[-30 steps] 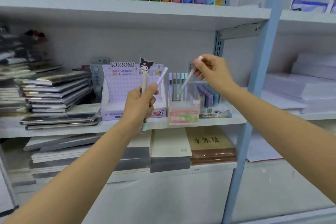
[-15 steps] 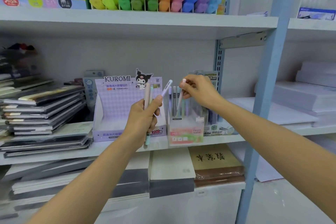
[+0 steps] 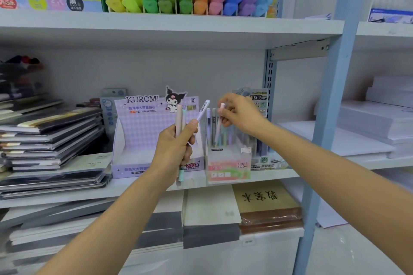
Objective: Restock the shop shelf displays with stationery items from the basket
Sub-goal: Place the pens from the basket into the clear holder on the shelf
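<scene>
Right hand (image 3: 239,114): fingers pinch a pink pen (image 3: 218,134), tip in the clear pen box (image 3: 228,163), centre frame.
Left hand (image 3: 176,147): grips three spare pens (image 3: 178,123).
Risk: the tilted pen may snag its neighbours, tipping the box.

One view only is given — taken from head height, faced forward and slightly down, near the shelf (image 3: 125,187) at frame centre.

I saw the pink pen (image 3: 220,123) hang near upright from my right hand (image 3: 239,113), lower end inside the clear box (image 3: 228,168) below; three pens (image 3: 178,121), beige, mint and lilac, fanned up from my left hand (image 3: 176,153).
</scene>
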Demonstrator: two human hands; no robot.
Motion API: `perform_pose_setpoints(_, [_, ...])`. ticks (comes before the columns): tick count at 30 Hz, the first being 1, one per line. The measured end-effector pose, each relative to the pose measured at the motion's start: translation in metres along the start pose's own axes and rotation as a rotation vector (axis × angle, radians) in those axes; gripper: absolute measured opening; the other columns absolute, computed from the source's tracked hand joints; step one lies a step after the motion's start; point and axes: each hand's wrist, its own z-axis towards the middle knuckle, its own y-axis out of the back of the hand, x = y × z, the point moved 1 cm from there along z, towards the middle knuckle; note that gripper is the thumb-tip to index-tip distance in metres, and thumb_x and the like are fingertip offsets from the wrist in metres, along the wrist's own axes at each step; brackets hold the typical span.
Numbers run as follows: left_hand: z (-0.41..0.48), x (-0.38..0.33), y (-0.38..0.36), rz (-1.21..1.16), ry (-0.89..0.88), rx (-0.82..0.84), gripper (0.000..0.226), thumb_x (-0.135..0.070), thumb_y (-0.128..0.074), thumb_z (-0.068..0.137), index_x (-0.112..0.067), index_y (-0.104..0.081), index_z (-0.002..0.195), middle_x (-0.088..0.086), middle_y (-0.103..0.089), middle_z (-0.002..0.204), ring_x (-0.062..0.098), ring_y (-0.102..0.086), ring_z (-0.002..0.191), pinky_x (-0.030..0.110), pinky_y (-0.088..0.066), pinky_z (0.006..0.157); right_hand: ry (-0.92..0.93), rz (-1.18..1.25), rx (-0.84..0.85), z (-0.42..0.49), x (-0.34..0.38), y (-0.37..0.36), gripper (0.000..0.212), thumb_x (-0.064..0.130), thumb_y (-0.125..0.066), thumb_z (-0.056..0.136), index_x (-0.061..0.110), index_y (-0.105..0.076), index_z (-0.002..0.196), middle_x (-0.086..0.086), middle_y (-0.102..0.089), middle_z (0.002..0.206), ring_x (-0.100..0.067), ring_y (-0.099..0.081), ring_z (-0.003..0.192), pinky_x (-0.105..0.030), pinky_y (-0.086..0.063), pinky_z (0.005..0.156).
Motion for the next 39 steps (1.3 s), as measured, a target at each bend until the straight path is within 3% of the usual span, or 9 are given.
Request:
perform_pose_setpoints(5, [-0.001, -0.001, 0.001, 0.005, -0.004, -0.002, 0.031, -0.042, -0.063, 0.090, -0.011, -0.060, 0.087, -0.007, -0.051, 0.059, 0.008, -0.035, 0.039, 0.020, -0.031, 0.036, 0.028, 0.026, -0.115, -0.002, 0.004, -0.007, 0.010, 0.008, -0.067, 0.089, 0.010, -0.058, 0.091, -0.009, -0.068, 0.071, -0.013, -0.066, 0.059, -0.028, -0.057, 0.058])
perform_pose_setpoints(11, [-0.004, -0.003, -0.001, 0.014, -0.006, 0.006, 0.029, -0.040, -0.063, 0.091, -0.012, -0.061, 0.086, -0.006, -0.051, 0.059, 0.009, -0.033, 0.038, 0.020, -0.029, 0.036, -0.035, -0.245, -0.043, -0.003, 0.012, -0.002, 0.019, 0.023, -0.062, 0.093, 0.013, -0.073, 0.105, -0.009, -0.070, 0.088, -0.023, -0.065, 0.082, -0.040, -0.054, 0.081])
perform_pose_setpoints(14, [-0.007, -0.004, -0.001, 0.030, -0.013, 0.018, 0.028, -0.039, -0.063, 0.091, -0.012, -0.061, 0.084, -0.006, -0.050, 0.058, 0.009, -0.032, 0.038, 0.021, -0.028, 0.036, -0.008, 0.055, -0.103, -0.013, 0.022, 0.004, 0.028, 0.030, -0.052, 0.099, 0.014, -0.065, 0.117, 0.002, -0.065, 0.092, -0.006, -0.055, 0.071, -0.024, -0.046, 0.068])
perform_pose_setpoints(17, [-0.009, -0.006, -0.002, 0.052, -0.009, 0.068, 0.027, -0.037, -0.066, 0.089, -0.011, -0.061, 0.084, -0.004, -0.050, 0.057, 0.008, -0.031, 0.037, 0.019, -0.028, 0.035, -0.002, 0.490, 0.088, -0.024, 0.030, 0.013, 0.030, 0.027, -0.053, 0.098, 0.015, -0.061, 0.125, -0.002, -0.069, 0.101, -0.007, -0.061, 0.073, -0.021, -0.050, 0.063])
perform_pose_setpoints(20, [-0.011, -0.009, -0.001, 0.081, 0.034, 0.136, 0.027, -0.035, -0.072, 0.084, -0.011, -0.062, 0.086, -0.003, -0.052, 0.059, 0.009, -0.030, 0.038, 0.019, -0.026, 0.035, 0.067, 0.401, 0.285, -0.032, 0.031, 0.020, 0.018, 0.017, -0.063, 0.093, 0.013, -0.072, 0.107, -0.012, -0.070, 0.090, -0.006, -0.060, 0.071, -0.019, -0.052, 0.070])
perform_pose_setpoints(25, [-0.009, -0.014, 0.007, -0.150, 0.140, 0.140, 0.017, -0.011, -0.073, 0.079, -0.011, -0.068, 0.095, 0.001, -0.053, 0.070, 0.005, -0.028, 0.036, 0.016, -0.023, 0.033, 0.047, 0.544, 0.102, -0.038, 0.020, 0.033, 0.012, 0.007, -0.065, 0.089, 0.005, -0.073, 0.097, -0.009, -0.070, 0.080, -0.009, -0.059, 0.068, -0.017, -0.053, 0.067])
perform_pose_setpoints(29, [-0.009, -0.023, 0.006, -0.290, 0.068, 0.070, 0.029, -0.023, -0.076, 0.065, -0.012, -0.074, 0.092, -0.001, -0.055, 0.073, 0.003, -0.025, 0.035, 0.015, -0.021, 0.032, 0.012, 0.493, 0.239, -0.048, 0.018, 0.036, 0.011, 0.011, -0.069, 0.086, 0.010, -0.074, 0.096, -0.002, -0.072, 0.079, -0.012, -0.065, 0.072, -0.020, -0.055, 0.069])
perform_pose_setpoints(32, [-0.013, -0.030, -0.001, -0.334, 0.024, 0.002, 0.023, -0.025, -0.075, 0.076, -0.010, -0.072, 0.093, -0.004, -0.068, 0.074, 0.004, -0.023, 0.035, 0.016, -0.020, 0.032, 0.035, 0.476, 0.357, -0.056, 0.024, 0.033, 0.014, 0.011, -0.072, 0.084, 0.005, -0.072, 0.097, -0.007, -0.073, 0.086, -0.015, -0.068, 0.079, -0.021, -0.054, 0.074])
perform_pose_setpoints(39, [-0.022, -0.044, -0.020, -0.040, -0.069, -0.012, 0.020, -0.025, -0.073, 0.084, -0.012, -0.061, 0.074, -0.005, -0.028, 0.042, 0.010, -0.018, 0.035, 0.016, -0.019, 0.034, 0.134, 0.434, 0.168, -0.060, 0.051, 0.037, 0.026, 0.030, -0.055, 0.097, 0.016, -0.068, 0.115, 0.001, -0.072, 0.096, -0.011, -0.064, 0.082, -0.024, -0.052, 0.072])
